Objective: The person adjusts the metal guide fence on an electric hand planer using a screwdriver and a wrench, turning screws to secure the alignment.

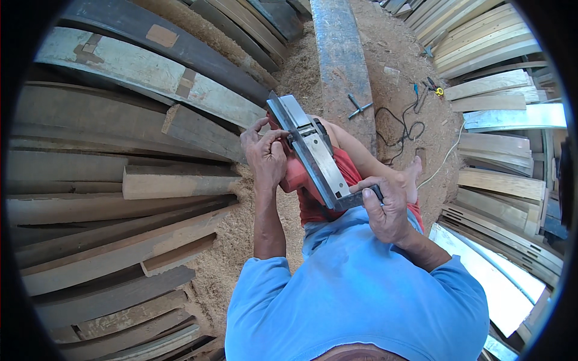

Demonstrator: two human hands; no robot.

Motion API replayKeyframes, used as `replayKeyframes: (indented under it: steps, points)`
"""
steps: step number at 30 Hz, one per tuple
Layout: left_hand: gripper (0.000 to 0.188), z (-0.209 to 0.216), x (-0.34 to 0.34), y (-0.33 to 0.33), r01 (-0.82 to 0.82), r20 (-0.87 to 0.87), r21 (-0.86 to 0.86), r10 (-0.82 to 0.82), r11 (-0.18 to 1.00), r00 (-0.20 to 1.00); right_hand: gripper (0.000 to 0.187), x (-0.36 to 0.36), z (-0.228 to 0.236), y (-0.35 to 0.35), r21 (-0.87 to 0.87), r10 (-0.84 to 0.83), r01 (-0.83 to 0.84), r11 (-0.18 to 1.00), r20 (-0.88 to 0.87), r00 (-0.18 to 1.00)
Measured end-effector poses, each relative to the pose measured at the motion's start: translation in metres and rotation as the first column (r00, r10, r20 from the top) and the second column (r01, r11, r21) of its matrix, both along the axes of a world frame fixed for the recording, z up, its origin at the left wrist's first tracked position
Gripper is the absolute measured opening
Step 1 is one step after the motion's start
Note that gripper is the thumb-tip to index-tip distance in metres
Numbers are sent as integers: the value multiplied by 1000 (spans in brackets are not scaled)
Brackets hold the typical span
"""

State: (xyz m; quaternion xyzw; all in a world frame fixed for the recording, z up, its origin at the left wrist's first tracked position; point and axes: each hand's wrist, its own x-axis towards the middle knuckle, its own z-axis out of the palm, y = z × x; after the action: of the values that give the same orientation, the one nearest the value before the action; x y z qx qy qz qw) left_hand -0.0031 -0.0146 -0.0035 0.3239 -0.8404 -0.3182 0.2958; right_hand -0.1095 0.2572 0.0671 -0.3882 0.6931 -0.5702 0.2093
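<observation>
An electric planer with a red body lies sole up across my lap, its metal sole slanting from upper left to lower right. Along the left edge of the sole runs a long, straight metal blade. A short black bar at its near end makes it look like a square. My right hand grips that black end between thumb and fingers. At the planer's left side, near the cutter slot, is my left hand, fingers bent and thumb against the edge. Part of its grip is hidden.
Stacked timber boards fill the left, with more planks on the right. A long worn board runs ahead over sawdust. On it lies a T-shaped metal tool. A dark cord and a yellow-handled tool lie farther right.
</observation>
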Motion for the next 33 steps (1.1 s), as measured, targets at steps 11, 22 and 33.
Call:
replayKeyframes:
  steps: [11, 22, 33]
  points:
    - [38, -3, 1, 0, 9, -30, 37, -8, 999, 1000, 16, -30, -16, 4, 60, -155, 159, 986, -65, 986]
    - [36, -3, 0, -1, 21, -46, 33, -19, 999, 999, 16, -26, -38, 3, 31, -169, 168, 985, 39, 985]
    - [32, -5, -3, -8, 171, -112, -10, -171, 985, 979, 14, -28, -39, 4, 24, -146, 145, 989, 21, 989]
